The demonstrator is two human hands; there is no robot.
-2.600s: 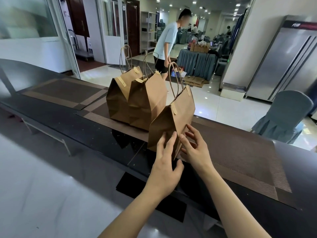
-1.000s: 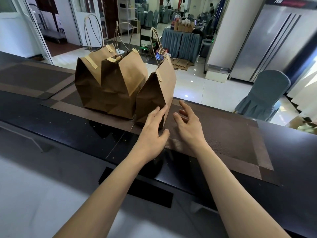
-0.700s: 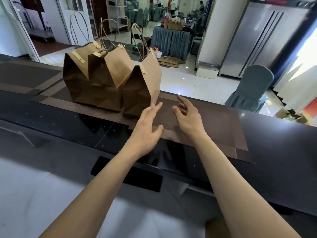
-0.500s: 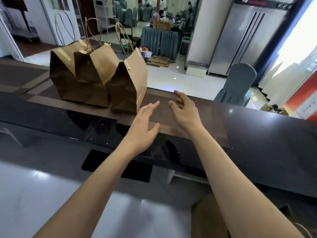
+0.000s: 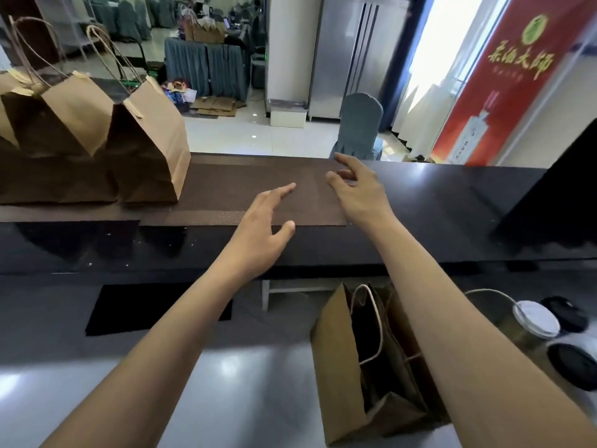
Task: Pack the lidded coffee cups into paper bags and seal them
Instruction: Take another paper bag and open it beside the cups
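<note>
Both hands are hovering empty, fingers spread: left hand (image 5: 261,227), right hand (image 5: 358,192), above the dark table (image 5: 452,208). 3 sealed brown paper bags (image 5: 151,156) are standing far left. 1 open brown paper bag (image 5: 339,376) is waiting below; a careless forearm could be tipping it. 3 lidded cups (image 5: 536,320) are sitting beside it.

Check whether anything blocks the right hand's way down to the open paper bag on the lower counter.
Nothing visible does. The right hand hovers open over the brown mat; the open paper bag stands below, beside the right forearm. Lidded cups sit to its right, not between.
</note>
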